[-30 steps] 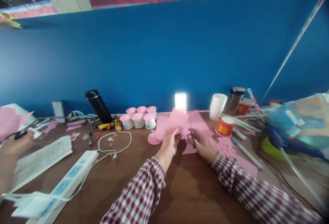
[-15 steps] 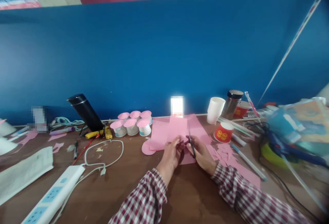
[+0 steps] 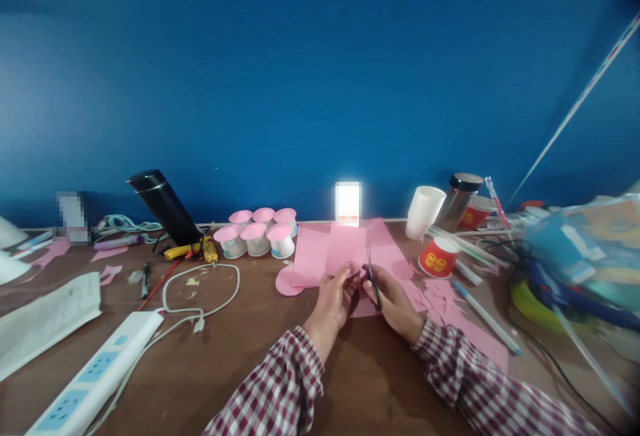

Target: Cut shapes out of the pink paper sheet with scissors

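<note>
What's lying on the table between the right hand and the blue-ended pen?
Pink paper scraps lie between the right hand and the blue-ended pen, as the head view shows.

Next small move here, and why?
I'd probably bring the scissors to the pink sheet's right edge and snip: the left hand pinches the sheet, and the right hand holds the scissors with the blades pointing away, near that edge. Can't tell whether they touch it.
</note>
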Tool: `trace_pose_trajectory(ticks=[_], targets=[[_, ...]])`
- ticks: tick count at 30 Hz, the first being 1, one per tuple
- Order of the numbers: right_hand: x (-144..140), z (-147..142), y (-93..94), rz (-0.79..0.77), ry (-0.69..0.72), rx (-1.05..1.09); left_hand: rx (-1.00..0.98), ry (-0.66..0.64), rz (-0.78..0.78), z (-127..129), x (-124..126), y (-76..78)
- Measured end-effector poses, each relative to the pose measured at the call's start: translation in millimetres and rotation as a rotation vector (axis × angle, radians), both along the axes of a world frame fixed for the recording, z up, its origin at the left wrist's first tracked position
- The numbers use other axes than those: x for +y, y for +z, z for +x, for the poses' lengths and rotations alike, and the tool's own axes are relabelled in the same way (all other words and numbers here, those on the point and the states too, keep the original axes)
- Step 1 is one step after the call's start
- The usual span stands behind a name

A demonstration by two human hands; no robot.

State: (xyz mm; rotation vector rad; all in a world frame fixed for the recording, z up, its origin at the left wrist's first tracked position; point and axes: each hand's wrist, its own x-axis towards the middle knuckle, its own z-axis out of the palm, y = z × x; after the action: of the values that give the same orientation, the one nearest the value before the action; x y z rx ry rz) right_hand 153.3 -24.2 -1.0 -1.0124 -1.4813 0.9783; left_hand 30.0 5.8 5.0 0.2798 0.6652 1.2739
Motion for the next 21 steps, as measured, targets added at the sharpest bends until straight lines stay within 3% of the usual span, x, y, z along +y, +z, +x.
trace_pose_trajectory(ticks=[7, 15, 21], targets=[[-2.0, -1.0, -0.6, 0.000, 0.022, 0.017, 0.001, 0.009, -0.014, 2.7, -4.7, 8.2], [-1.5, -1.0, 0.3, 0.020, 0.019, 0.011, -0.008, -0.012, 0.016, 1.2, -2.6, 1.6], [-1.6, -1.5, 0.4, 0.006, 0.035, 0.031, 0.000, -0.001, 0.044, 1.9, -5.0, 5.2]])
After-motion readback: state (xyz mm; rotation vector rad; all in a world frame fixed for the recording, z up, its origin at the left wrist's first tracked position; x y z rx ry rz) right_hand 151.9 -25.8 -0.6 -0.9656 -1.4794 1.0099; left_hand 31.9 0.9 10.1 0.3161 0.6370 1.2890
